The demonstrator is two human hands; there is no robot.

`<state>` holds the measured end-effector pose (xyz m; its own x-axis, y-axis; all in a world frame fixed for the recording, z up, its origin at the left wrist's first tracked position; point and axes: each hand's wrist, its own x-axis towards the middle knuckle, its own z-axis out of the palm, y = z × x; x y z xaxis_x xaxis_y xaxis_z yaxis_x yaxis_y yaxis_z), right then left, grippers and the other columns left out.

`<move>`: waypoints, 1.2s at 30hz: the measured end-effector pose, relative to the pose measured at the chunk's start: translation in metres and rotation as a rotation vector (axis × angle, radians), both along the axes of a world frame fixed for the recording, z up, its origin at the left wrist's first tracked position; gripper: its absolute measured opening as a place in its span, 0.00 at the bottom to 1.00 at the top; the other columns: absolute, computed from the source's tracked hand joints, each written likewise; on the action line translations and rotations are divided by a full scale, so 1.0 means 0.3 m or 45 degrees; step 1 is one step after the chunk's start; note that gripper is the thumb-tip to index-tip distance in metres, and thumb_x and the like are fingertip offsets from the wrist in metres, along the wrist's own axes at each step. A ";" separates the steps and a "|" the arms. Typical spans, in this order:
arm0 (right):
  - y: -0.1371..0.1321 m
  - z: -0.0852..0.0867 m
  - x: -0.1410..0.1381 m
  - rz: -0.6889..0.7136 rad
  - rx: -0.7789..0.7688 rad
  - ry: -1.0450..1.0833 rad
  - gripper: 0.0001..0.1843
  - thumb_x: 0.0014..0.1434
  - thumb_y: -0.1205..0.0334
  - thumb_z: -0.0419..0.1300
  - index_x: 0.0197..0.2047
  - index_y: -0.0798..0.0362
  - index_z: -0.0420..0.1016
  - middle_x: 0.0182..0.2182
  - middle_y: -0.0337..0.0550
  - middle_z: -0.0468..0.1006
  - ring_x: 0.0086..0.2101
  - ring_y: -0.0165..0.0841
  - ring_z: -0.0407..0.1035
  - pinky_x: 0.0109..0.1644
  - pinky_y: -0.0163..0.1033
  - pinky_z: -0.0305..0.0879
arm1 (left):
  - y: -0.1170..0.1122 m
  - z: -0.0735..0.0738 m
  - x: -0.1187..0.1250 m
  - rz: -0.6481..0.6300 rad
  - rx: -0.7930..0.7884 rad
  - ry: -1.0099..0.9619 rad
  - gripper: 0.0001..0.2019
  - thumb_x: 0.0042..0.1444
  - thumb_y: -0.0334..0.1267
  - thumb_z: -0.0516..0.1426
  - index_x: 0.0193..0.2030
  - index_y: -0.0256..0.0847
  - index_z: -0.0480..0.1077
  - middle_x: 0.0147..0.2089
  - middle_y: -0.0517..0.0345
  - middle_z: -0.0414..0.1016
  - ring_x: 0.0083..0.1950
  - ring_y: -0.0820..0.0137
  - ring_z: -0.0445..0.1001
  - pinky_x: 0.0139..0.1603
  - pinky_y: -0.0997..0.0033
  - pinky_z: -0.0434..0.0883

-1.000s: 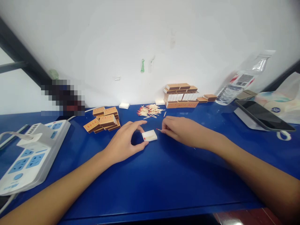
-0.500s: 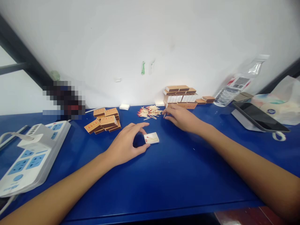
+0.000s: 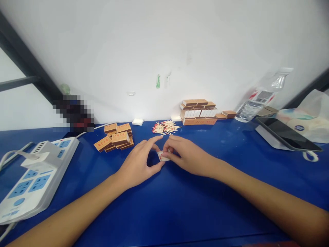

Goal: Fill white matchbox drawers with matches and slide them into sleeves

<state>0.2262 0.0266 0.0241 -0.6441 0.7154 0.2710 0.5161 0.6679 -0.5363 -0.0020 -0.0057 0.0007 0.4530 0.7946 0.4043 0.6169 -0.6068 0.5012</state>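
A small white matchbox tray (image 3: 159, 154) lies on the blue table with a few red-tipped matches in it. My left hand (image 3: 138, 161) steadies it from the left, thumb at the near side and fingers at the far side. Over the tray's right part, the thumb and fingers of my right hand (image 3: 190, 157) are pinched together on a match, mostly hidden by the fingers. Just beyond both hands is a loose pile of red-headed matches (image 3: 166, 128).
Closed matchboxes (image 3: 119, 138) are heaped at left; more matchboxes (image 3: 198, 113) are stacked by the wall. Two white trays (image 3: 138, 121) lie near the wall. A power strip (image 3: 38, 181) stands left; a plastic bottle (image 3: 259, 97), phone (image 3: 288, 133) and tissue pack (image 3: 305, 116) are right.
My right hand has come from beside the match pile, left and nearer, to the tray. The left hand has kept its place at the tray. The view has tilted slightly up.
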 end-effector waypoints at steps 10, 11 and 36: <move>0.229 -0.006 -0.038 -0.211 0.232 -0.269 0.07 0.70 0.60 0.62 0.45 0.54 0.76 0.42 0.46 0.79 0.40 0.34 0.71 0.43 0.38 0.61 | -0.008 0.015 0.000 0.061 -0.057 -0.023 0.35 0.60 0.33 0.65 0.72 0.49 0.59 0.50 0.58 0.80 0.52 0.60 0.76 0.57 0.52 0.73; 0.249 0.000 -0.060 -0.232 0.248 -0.336 0.08 0.69 0.59 0.63 0.45 0.55 0.76 0.44 0.48 0.79 0.41 0.35 0.71 0.44 0.38 0.61 | -0.008 0.014 0.000 0.070 -0.056 -0.034 0.35 0.60 0.33 0.65 0.71 0.49 0.59 0.50 0.59 0.80 0.52 0.60 0.76 0.57 0.52 0.73; 0.239 0.011 0.019 -0.261 0.189 -0.531 0.10 0.74 0.60 0.58 0.39 0.54 0.72 0.40 0.48 0.78 0.38 0.36 0.71 0.41 0.38 0.60 | 0.014 -0.014 -0.012 0.151 -0.057 -0.091 0.33 0.59 0.34 0.65 0.70 0.49 0.60 0.50 0.58 0.79 0.53 0.60 0.76 0.60 0.51 0.73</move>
<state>0.2320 0.0982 0.0275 -0.5694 0.8120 0.1286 0.7955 0.5836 -0.1627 -0.0056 -0.0014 -0.0034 0.3262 0.8590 0.3947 0.6450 -0.5074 0.5714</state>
